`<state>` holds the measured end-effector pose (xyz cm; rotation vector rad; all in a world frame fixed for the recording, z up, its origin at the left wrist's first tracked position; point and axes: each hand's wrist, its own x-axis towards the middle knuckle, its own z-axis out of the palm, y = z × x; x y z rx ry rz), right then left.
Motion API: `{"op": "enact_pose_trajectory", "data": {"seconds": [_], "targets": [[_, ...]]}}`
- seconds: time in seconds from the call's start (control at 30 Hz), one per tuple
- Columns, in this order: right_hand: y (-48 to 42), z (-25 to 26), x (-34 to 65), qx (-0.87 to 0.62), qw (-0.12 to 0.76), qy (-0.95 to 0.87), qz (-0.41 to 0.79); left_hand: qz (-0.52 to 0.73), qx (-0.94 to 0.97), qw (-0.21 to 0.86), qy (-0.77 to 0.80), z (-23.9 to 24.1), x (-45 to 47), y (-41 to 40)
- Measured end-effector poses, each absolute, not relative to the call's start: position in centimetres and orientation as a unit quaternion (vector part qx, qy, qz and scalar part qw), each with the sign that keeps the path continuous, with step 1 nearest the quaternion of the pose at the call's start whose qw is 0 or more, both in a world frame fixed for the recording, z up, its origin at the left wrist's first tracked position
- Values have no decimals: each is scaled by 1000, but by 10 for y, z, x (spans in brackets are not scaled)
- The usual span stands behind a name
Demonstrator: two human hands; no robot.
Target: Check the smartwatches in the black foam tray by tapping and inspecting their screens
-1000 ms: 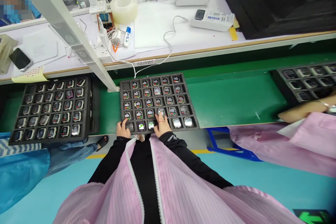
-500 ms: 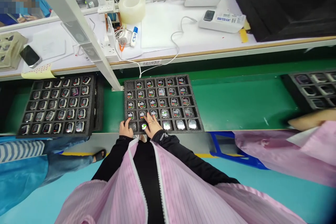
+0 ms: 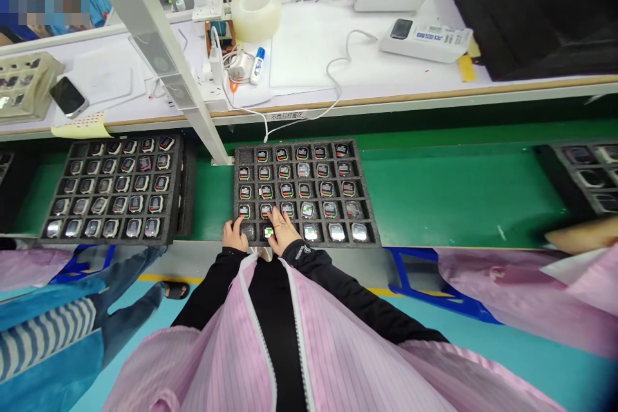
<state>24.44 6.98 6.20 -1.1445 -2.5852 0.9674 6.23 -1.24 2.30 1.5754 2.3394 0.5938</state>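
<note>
A black foam tray (image 3: 367, 206) full of small smartwatch bodies lies on the green conveyor belt (image 3: 444, 193) right in front of me. My left hand (image 3: 235, 235) rests on the tray's near left corner, fingers curled over the front edge. My right hand (image 3: 282, 234) lies on the front rows, fingers spread and touching watches next to one with a lit green and white screen (image 3: 268, 231). Several watches (image 3: 286, 190) in the farther rows show coloured screens. Neither hand holds a watch.
A second tray of watches (image 3: 116, 190) lies on the belt to the left, a third (image 3: 586, 174) at the right edge. A co-worker's forearm (image 3: 584, 236) in a pink sleeve reaches in at right. A white post (image 3: 164, 64) rises behind; the white bench carries a tape roll (image 3: 255, 11), chargers and a phone (image 3: 68, 96).
My right hand has slid left along the front rows, from the middle of the tray to beside the lit watch. My left hand stayed at the corner. The view shifted slightly.
</note>
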Motion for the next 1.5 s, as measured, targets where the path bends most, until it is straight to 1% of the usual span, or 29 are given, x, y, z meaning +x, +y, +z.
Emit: {"op": "enact_pose_trajectory", "data": {"seconds": [0.13,0.43,0.7,1.1,1.3,1.5], "targets": [[68,60,244,-385,48,-864,321,212,542,130,802,27,63,-12],[74,57,251,-401,75,-858,313,224,542,131,799,33,64,-11],[73,59,251,-406,76,-856,311,227,545,119,798,30,63,-11],[70,58,241,-382,44,-869,311,198,553,121,801,29,63,-12],[74,54,247,-394,64,-866,301,176,553,123,805,29,63,-13],[76,52,258,-426,93,-855,279,183,554,118,804,27,62,-13]]}}
